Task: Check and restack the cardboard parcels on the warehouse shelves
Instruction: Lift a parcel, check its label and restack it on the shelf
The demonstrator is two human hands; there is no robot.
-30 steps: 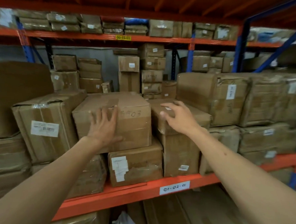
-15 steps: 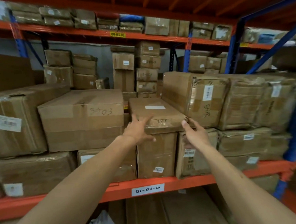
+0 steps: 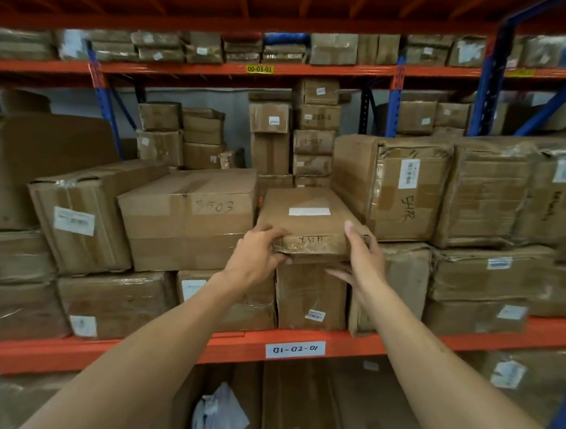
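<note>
Both forearms reach over the orange shelf beam [image 3: 183, 349]. The left hand [image 3: 256, 260] and right hand [image 3: 364, 259] hold the near corners of a flat parcel [image 3: 305, 226], which lies atop an upright box [image 3: 310, 295], beside the box marked 3503 [image 3: 190, 219].

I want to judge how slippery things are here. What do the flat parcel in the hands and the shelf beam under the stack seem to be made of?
Flat parcel: brown cardboard, matte on top; its front edge under the left hand and right hand glints, likely clear tape or film. Shelf beam: probably metal, smooth orange paint with a slight sheen.
</note>
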